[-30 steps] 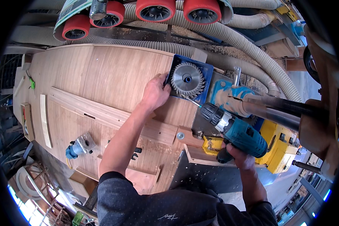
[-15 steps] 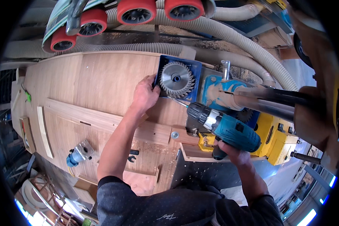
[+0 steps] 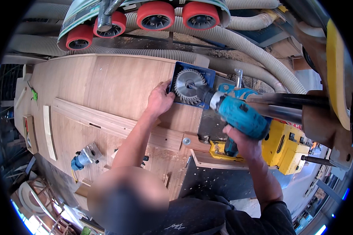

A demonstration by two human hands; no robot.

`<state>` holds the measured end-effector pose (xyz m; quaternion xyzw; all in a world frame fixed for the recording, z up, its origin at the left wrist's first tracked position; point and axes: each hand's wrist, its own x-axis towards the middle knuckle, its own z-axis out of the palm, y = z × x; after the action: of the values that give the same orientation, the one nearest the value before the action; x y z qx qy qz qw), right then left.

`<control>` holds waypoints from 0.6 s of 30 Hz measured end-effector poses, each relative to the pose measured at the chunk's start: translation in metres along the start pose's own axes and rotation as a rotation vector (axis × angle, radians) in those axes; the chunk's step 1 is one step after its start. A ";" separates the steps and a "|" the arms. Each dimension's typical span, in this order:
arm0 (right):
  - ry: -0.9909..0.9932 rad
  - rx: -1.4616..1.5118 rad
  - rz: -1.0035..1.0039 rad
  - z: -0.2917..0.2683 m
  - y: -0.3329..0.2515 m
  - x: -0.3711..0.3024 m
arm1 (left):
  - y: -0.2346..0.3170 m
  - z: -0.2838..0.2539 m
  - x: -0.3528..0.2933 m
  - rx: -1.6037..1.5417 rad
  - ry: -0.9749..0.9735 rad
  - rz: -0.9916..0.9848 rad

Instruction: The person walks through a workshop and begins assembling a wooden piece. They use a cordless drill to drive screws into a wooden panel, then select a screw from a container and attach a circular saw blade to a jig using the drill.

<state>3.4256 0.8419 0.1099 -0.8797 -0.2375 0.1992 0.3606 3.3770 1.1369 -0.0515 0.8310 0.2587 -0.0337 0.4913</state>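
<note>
A toothed circular saw blade (image 3: 182,88) lies in a shallow blue tray (image 3: 210,73) at the far edge of the wooden workbench. My left hand (image 3: 160,99) grips the tray's left side, thumb and fingers closed on its rim. In my right hand (image 3: 244,144) is a teal cordless drill (image 3: 241,114), held by its handle. Its nose points left, and the bit reaches the blade's centre hole; the chuck covers part of the blade's right side. Whether the bit touches anything there I cannot tell.
Right of the tray stands a blue machine part (image 3: 235,92) with a metal post, beside a yellow machine housing (image 3: 290,147). Red-wheeled feeder rollers (image 3: 156,15) hang above the far edge. A long wooden strip (image 3: 117,124) and a small router (image 3: 86,156) lie on the bench.
The drill has swung up and to the left, from in front of the tray to over the blade, its bit now at the centre. My left hand keeps its grip on the tray.
</note>
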 end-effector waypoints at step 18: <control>-0.047 0.128 0.200 0.044 -0.007 0.135 | 0.007 -0.004 -0.004 -0.007 0.008 -0.079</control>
<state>3.5098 0.9459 0.0620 -0.8692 -0.1436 0.2695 0.3889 3.3760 1.1357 -0.0421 0.8186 0.2932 -0.0489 0.4915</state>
